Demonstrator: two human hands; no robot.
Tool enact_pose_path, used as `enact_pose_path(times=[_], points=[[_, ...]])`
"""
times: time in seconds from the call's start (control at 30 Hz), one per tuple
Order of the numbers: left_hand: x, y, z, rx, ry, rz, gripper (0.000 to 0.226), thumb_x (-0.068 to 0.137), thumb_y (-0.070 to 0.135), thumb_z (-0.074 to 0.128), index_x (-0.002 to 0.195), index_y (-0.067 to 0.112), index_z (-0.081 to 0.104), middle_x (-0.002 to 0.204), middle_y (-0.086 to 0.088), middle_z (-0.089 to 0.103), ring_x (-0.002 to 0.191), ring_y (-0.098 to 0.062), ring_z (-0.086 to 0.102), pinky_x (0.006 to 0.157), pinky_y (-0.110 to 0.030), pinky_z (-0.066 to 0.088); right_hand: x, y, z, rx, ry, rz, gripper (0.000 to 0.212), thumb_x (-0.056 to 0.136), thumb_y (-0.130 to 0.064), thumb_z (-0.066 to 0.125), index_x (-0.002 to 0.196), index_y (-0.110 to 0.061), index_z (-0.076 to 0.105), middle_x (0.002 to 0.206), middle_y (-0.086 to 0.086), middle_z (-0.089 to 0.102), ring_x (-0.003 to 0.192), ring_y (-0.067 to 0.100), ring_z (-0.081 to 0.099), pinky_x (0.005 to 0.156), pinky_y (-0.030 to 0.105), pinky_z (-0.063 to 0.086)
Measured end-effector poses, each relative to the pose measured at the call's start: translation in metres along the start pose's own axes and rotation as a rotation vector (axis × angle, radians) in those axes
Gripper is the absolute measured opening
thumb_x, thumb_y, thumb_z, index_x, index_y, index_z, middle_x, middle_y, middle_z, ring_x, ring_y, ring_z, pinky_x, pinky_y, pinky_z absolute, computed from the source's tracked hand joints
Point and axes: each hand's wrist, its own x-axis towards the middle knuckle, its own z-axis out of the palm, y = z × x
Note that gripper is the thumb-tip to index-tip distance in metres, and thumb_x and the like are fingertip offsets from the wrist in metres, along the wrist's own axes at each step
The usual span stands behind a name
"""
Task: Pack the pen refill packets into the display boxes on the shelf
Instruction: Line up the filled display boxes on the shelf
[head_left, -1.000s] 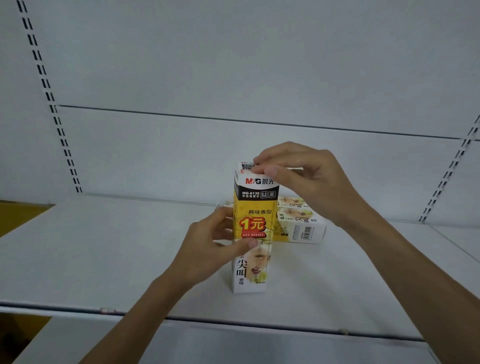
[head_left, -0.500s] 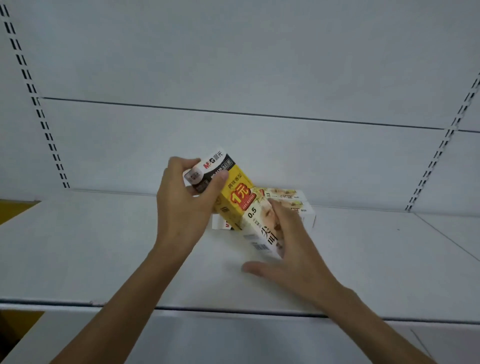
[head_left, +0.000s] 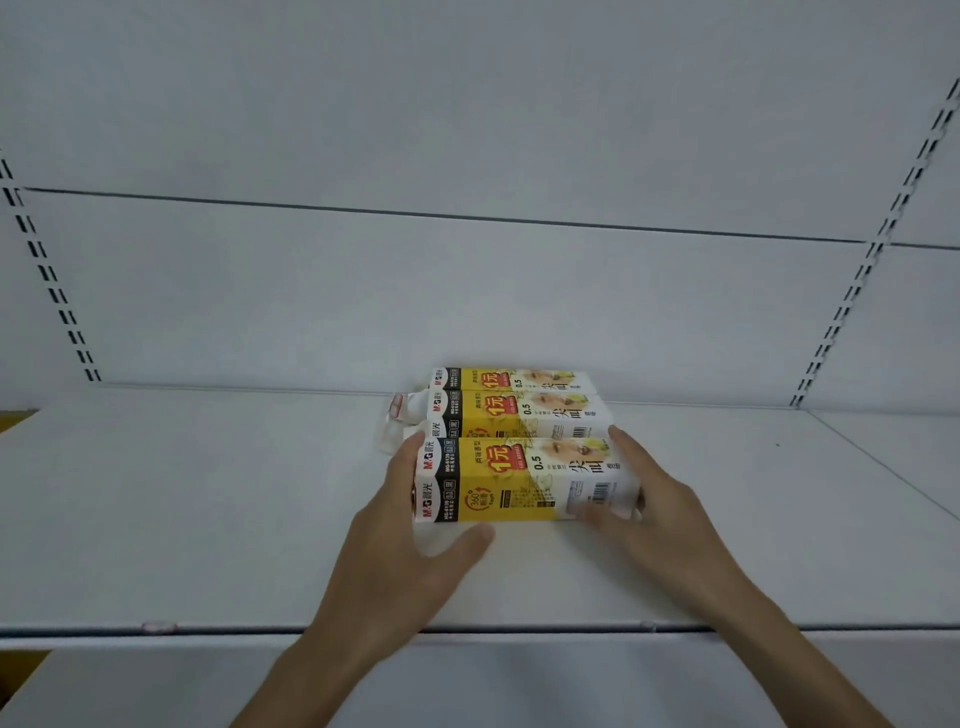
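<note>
At the middle of the white shelf (head_left: 208, 493), the left hand (head_left: 395, 545) holds the left end of the front box (head_left: 519, 478). Its thumb lies against the lower front edge and its fingers reach behind the end with the red logo. The right hand (head_left: 660, 514) takes the opposite end. Its fingers go up along the right side and the thumb lies on the front face near the barcode. This hand is a little blurred, so its grip seems to wrap the corner, but I cannot say how firmly.

The front box lies flat on its long side, yellow and white, with the black band toward the left. Just behind it, touching or almost touching, lies a 2nd box (head_left: 519, 415) in the same direction. A 3rd box (head_left: 514, 378) lies behind that one, close to the back panel (head_left: 467, 301). The 3 boxes make a neat row from front to back.

At the left ends of the 2 rear boxes there is some crumpled clear wrapping (head_left: 397, 415) with a red mark. Slotted uprights (head_left: 52, 291) run along both sides of the back panel.
</note>
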Motion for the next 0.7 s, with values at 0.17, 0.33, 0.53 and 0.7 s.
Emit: enact_pose_path(times=[0.17,0.33,0.53,0.7], points=[[0.007,-0.001,0.004,0.058,-0.024,0.005,0.091,0.058,0.046,0.076,0.120,0.065,0.012,0.117,0.037,0.041,0.116,-0.001,0.044,0.104,-0.031,0.035,0.007,-0.011,0.006,0.054,0.036,0.050,0.073,0.081,-0.023,0.070,0.142,-0.022,0.032,0.104,-0.023,0.050,0.094,-0.003,0.050,0.070,0.004,0.034],[0.014,-0.010,-0.007,0.199,-0.110,0.073,0.059,0.066,0.049,0.069,0.114,0.055,0.036,0.131,0.019,0.033,0.122,-0.003,0.038,0.097,-0.022,0.036,0.017,-0.011,-0.008,0.055,-0.003,0.043,0.044,0.086,-0.036,0.061,0.128,-0.030,0.052,0.111,-0.015,0.062,0.093,0.000,0.058,0.068,0.003,0.040],[0.026,-0.010,-0.011,0.334,0.049,0.189,0.054,0.075,0.062,0.046,0.123,0.060,0.019,0.148,0.007,0.019,0.135,-0.009,0.016,0.102,-0.028,0.024,0.072,0.003,-0.034,-0.067,0.065,0.005,0.034,0.081,-0.020,0.070,0.113,-0.024,0.062,0.117,-0.009,0.058,0.107,0.011,0.054,0.086,0.023,0.039],[0.033,-0.025,0.002,0.694,-0.077,0.383,0.055,0.079,0.057,0.034,0.126,0.033,0.048,0.137,-0.001,0.044,0.131,-0.024,0.032,0.104,-0.049,0.035,0.102,0.000,-0.039,0.055,-0.258,0.193,0.041,0.075,-0.019,0.076,0.113,-0.023,0.060,0.110,-0.002,0.056,0.097,0.015,0.062,0.071,0.028,0.055]])
